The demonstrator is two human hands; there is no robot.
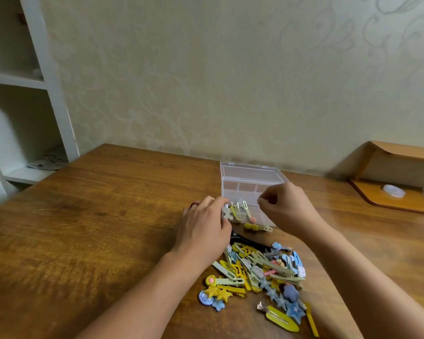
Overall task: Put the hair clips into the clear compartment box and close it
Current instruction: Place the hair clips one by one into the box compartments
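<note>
The hair clips (257, 272), piled near the open clear compartment box (251, 189), look light, stiff and slippery, so each is best pinched mid-bar; some are held by the curled left hand (203, 226), while the right hand (285, 206) is curled, its hold unclear.

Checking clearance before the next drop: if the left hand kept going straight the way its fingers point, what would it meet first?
Probably the clips standing in the clear compartment box: the left hand points right and slightly away, fingertips already at the box's near left corner. Depth is uncertain.
</note>
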